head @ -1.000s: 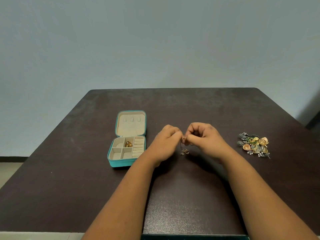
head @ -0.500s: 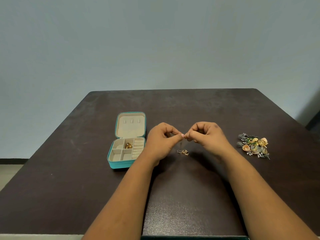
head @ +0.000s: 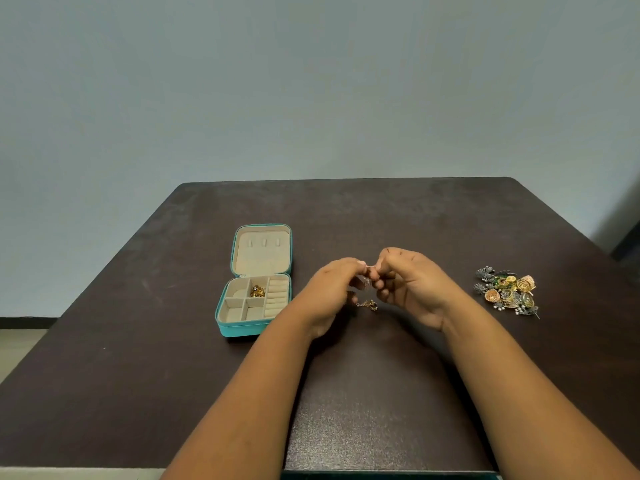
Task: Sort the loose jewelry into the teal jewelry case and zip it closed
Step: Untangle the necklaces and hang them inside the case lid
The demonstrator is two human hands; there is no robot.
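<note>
The teal jewelry case [head: 239, 330] lies open on the dark table, its lid folded back, with one gold piece [head: 257, 291] in a middle compartment. My left hand [head: 332, 292] and my right hand [head: 408, 285] meet at the table's middle, fingertips together, both pinching a small pale jewelry piece [head: 367, 277] that is too small to identify. Just below the fingers a small gold chain piece [head: 369, 304] lies on the table; whether it links to the pinched item I cannot tell. A heap of loose jewelry [head: 507, 292] sits to the right.
The dark table [head: 346, 216] ends at a pale wall behind. A dark object [head: 628, 244] stands beyond the right edge. A teal strip [head: 381, 475] shows at the near edge.
The gold chain piece dropped from between the fingers to the table. Both hands stayed together at the middle, still working a tiny item between their fingertips.
</note>
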